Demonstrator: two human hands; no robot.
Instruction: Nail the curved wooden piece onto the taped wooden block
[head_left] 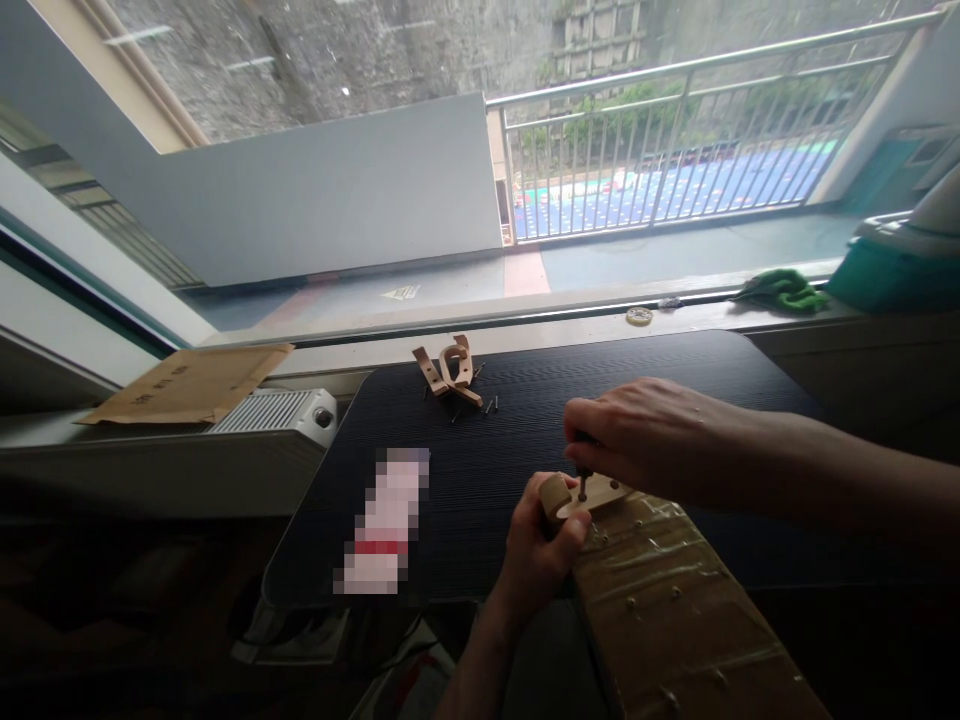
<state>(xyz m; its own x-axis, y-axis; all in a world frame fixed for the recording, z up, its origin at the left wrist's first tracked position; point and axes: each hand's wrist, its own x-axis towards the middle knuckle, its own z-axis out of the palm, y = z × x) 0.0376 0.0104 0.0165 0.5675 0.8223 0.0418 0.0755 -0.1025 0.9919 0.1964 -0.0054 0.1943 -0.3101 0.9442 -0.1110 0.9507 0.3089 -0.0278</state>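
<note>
Fingers of the left hand (540,548) clamp a pale curved wooden piece (600,494) on a taped brown cardboard slab (675,610). The right hand (637,435) grips a small dark tool (581,484), lower centre.

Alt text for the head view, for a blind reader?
The left hand grips a small wooden piece on a tape-wrapped cardboard box while the right hand presses a thin tool down into it. Farther back on the black table lie more wooden pieces and loose screws.
</note>
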